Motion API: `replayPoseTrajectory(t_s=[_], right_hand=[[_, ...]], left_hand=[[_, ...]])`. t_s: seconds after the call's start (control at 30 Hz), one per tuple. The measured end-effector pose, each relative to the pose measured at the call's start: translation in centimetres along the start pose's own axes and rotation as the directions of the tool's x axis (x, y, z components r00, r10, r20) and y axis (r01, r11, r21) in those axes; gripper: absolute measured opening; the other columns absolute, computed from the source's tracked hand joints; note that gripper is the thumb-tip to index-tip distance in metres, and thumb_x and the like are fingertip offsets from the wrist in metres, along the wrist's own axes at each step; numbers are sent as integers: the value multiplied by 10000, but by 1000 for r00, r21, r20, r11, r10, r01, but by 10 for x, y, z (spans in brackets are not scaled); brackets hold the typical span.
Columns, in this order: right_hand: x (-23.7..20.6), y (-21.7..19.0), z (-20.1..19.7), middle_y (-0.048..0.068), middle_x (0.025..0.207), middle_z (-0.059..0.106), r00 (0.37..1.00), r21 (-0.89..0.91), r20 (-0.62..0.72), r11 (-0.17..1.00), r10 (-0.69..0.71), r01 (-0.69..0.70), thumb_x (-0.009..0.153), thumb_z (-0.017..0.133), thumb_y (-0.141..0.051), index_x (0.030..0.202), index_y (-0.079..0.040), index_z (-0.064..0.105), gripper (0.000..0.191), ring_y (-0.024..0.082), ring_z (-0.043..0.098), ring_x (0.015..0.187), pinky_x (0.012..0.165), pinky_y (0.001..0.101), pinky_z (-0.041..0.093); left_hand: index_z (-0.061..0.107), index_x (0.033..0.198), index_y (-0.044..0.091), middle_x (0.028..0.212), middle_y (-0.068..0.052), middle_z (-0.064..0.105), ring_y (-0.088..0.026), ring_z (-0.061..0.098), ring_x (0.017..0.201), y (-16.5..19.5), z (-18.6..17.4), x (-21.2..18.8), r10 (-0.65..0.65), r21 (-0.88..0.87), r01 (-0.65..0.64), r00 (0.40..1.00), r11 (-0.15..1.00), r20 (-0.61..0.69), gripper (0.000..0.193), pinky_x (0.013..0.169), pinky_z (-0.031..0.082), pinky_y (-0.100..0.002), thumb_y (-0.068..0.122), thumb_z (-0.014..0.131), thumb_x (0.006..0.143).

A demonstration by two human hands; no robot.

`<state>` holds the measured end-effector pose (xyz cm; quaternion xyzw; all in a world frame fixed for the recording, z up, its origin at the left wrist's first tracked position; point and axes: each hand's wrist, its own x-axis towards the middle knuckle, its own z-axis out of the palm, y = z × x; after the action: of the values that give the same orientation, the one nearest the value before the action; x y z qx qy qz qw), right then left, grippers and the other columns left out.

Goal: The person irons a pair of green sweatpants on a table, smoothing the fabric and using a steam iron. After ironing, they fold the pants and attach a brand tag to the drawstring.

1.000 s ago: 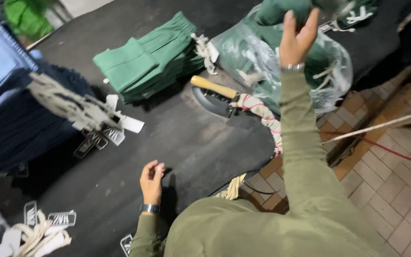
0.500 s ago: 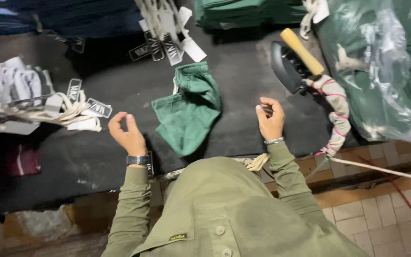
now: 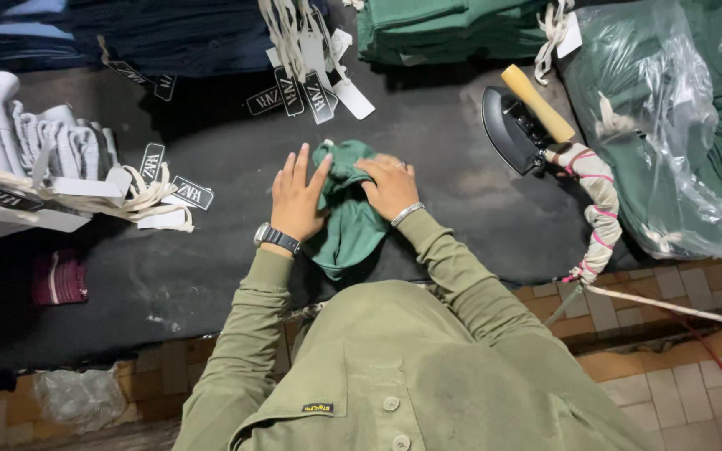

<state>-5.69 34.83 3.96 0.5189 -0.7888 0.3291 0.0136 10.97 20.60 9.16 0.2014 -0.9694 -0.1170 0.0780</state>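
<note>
Both hands pressed on a crumpled green garment (image 3: pixel 346 225) near the front edge of the black table (image 3: pixel 461 200).

Left hand (image 3: pixel 297 200) flat, fingers spread, on the cloth's left side (wristwatch (image 3: pixel 277 238) on that wrist); right hand (image 3: pixel 390 185) curled, gripping the top fold. To the right, a black iron (image 3: pixel 511 127) with wooden handle. Along the far edge, folded green stack (image 3: pixel 453 29). Toward the left edge, white tagged bundles (image 3: pixel 52 150).

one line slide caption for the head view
Both hands, left hand and right hand, press a green garment on a dark table beside an iron.
</note>
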Motion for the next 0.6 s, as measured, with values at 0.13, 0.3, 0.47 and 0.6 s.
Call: replayPoseTrajectory(t_s=[0.13, 0.3, 0.47, 0.6], right_hand=[[5, -9, -17, 118, 1233, 724, 998, 480, 62, 877, -31, -3, 951, 595, -119, 1272, -93, 684, 334, 344, 687, 1111, 990, 424, 535], [11, -27, -64, 139, 1239, 686, 995, 672, 57, 740, -87, 26, 1010, 594, -177, 1327, -45, 594, 343, 315, 679, 1165, 1042, 390, 520], [-1, -53, -70, 233, 1355, 549, 973, 484, -228, 861, -46, 154, 765, 867, -272, 1424, 43, 430, 852, 353, 533, 1259, 1049, 419, 439], [-7, -50, -36, 129, 1329, 675, 986, 693, -7, 710, -169, 126, 903, 805, -190, 1377, -49, 585, 541, 284, 646, 1278, 1098, 404, 515]], left_hand=[[480, 1498, 146, 1520, -147, 473, -388, 414, 1435, 0, -33, 5, 212, -113, -248, 941, 962, -263, 857, 1129, 382, -531, 228, 847, 728], [698, 1316, 86, 937, -91, 712, -327, 672, 826, 31, -99, 21, 306, -121, -383, 861, 916, -406, 512, 741, 506, -428, 408, 819, 936], [780, 1059, 96, 746, 11, 609, -176, 573, 619, 77, -207, 38, 695, 432, -586, 350, 686, -628, 348, 627, 429, -327, 442, 781, 1026], [785, 1104, 102, 790, 29, 612, -139, 553, 640, 98, -275, 35, 820, 666, -523, 122, 531, -559, 302, 681, 444, -282, 399, 753, 1060]])
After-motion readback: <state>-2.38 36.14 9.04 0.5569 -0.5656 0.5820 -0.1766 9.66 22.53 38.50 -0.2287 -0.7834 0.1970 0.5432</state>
